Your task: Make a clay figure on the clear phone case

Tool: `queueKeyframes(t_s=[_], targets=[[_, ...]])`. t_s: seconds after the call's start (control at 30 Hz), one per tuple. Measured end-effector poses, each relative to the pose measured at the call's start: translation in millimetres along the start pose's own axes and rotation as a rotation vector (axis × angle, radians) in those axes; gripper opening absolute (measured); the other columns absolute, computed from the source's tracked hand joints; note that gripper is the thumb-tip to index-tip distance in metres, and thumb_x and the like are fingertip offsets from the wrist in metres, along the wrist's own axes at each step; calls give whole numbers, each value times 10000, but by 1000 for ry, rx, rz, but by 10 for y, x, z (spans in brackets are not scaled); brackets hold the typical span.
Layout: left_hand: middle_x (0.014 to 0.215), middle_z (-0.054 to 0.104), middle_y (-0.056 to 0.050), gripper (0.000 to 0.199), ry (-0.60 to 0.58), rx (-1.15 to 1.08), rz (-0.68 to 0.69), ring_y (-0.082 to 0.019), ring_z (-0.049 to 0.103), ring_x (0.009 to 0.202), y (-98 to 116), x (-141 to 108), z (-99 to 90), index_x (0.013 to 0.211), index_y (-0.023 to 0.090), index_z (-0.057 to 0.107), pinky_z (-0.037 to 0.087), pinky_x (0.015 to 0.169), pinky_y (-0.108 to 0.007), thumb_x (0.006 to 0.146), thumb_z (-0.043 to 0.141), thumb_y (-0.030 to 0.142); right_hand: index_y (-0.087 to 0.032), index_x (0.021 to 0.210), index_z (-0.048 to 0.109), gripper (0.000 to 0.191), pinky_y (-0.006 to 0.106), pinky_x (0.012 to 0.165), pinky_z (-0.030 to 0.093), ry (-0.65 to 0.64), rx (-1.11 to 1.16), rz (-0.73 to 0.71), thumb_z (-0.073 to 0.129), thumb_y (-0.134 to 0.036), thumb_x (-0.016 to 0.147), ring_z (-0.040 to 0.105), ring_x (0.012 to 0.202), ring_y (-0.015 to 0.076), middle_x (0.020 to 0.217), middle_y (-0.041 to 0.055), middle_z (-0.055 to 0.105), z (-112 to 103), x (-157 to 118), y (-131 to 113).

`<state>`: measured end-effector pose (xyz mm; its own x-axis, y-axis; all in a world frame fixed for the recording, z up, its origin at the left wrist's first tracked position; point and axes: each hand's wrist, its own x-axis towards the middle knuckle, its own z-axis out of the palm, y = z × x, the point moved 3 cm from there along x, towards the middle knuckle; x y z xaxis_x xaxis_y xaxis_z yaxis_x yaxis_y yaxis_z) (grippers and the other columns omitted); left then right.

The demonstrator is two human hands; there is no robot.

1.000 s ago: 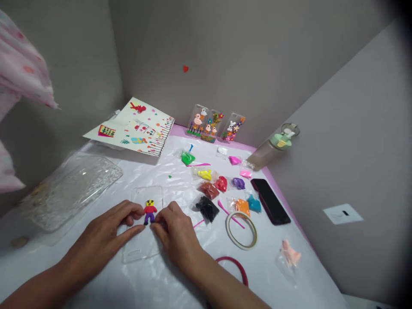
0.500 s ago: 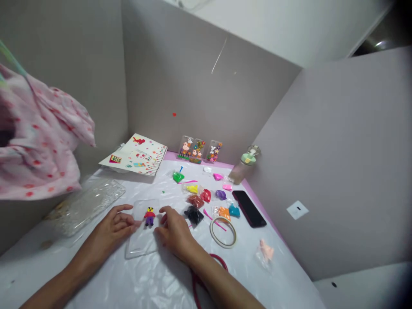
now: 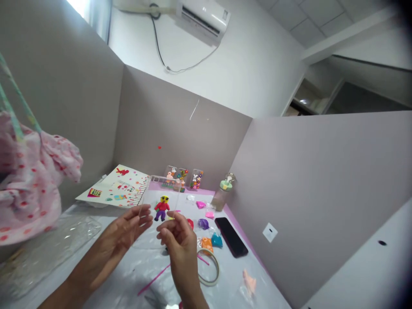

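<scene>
A clear phone case [image 3: 171,196] is raised above the table, tilted up towards me. On it is a small clay figure [image 3: 162,207] with a yellow head, red top and purple legs. My left hand [image 3: 130,227] holds the case's left edge, fingers bent around it. My right hand [image 3: 180,238] grips its right edge with curled fingers. Through and beyond the case, packets of coloured clay lie on the table, among them a purple one [image 3: 203,223], an orange one [image 3: 207,244] and a blue one [image 3: 216,240].
A tape roll [image 3: 216,274] and black phone [image 3: 231,237] lie right of my hands. Behind stand decorated clear cases [image 3: 195,179], a bottle [image 3: 222,195] and an open sketchbook [image 3: 117,189]. Pink spotted cloth [image 3: 32,180] hangs left, above a clear plastic package [image 3: 54,249].
Both hands have lifted the clear phone case with the clay figure off the table and tilted it upright. My view has tipped upward, so the wall and air conditioner show.
</scene>
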<state>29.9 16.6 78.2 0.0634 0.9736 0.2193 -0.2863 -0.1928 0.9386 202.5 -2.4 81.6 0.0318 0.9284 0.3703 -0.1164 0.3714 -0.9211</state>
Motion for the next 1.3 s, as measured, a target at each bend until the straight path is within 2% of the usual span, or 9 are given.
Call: queueKeyframes(t_s=[0.13, 0.23, 0.33, 0.47, 0.7, 0.97, 1.13, 1.3], targets=[[1155, 831, -81, 470, -60, -94, -90, -382, 750, 1176, -143, -150, 154, 1165, 295, 808, 620, 1009, -531, 865, 716, 645, -219, 1279, 664, 358, 372, 763, 594, 53, -157, -39, 670, -306, 932, 703, 808, 221, 910, 50, 737, -9, -112, 166], [1204, 822, -65, 478, -42, -149, -130, -363, 737, 1220, -220, -164, 174, 1205, 312, 790, 619, 1019, -492, 871, 706, 644, -224, 1309, 634, 334, 451, 889, 577, 208, -427, -236, 640, -275, 979, 689, 982, 267, 1104, 118, 716, -51, -167, 226], [1265, 801, -86, 526, -26, -192, -150, -340, 736, 1229, -267, -154, 193, 1269, 283, 748, 616, 1028, -499, 885, 696, 639, -241, 1176, 657, 158, 476, 943, 538, 318, -673, -476, 602, -241, 1029, 645, 1061, 290, 1098, 127, 665, -49, -210, 197], [1262, 802, -91, 540, -40, -241, -172, -344, 727, 1250, -323, -204, 277, 1295, 264, 729, 605, 1054, -506, 885, 711, 616, -242, 1064, 686, 132, 460, 916, 517, 301, -822, -553, 565, -189, 1055, 625, 1016, 283, 1033, 112, 635, -23, -207, 162], [1293, 797, -48, 488, -54, -316, -196, -344, 699, 1303, -413, -271, 358, 1302, 317, 734, 580, 1100, -473, 887, 740, 573, -238, 1034, 701, 99, 446, 894, 502, 307, -896, -584, 609, -203, 1039, 625, 962, 277, 999, 98, 644, -28, -187, 156], [1393, 725, -133, 491, -84, -397, -197, -315, 704, 1264, -505, -243, 321, 1396, 216, 654, 569, 1080, -572, 983, 717, 474, -232, 1029, 717, 144, 388, 866, 522, 297, -818, -591, 619, -127, 1023, 639, 952, 244, 984, 73, 664, -39, -181, 169], [1431, 685, -130, 446, -96, -456, -185, -315, 693, 1250, -584, -239, 325, 1397, 197, 643, 571, 1058, -571, 1015, 699, 421, -225, 1037, 713, 140, 339, 814, 523, 326, -817, -698, 615, -126, 1040, 633, 924, 216, 976, 51, 648, -39, -171, 198], [1429, 676, -120, 402, -103, -494, -182, -307, 688, 1238, -605, -236, 323, 1371, 198, 655, 573, 1047, -556, 1019, 700, 387, -227, 1045, 716, 125, 336, 832, 520, 315, -784, -686, 631, -135, 1038, 629, 929, 209, 978, 44, 650, -35, -172, 204]])
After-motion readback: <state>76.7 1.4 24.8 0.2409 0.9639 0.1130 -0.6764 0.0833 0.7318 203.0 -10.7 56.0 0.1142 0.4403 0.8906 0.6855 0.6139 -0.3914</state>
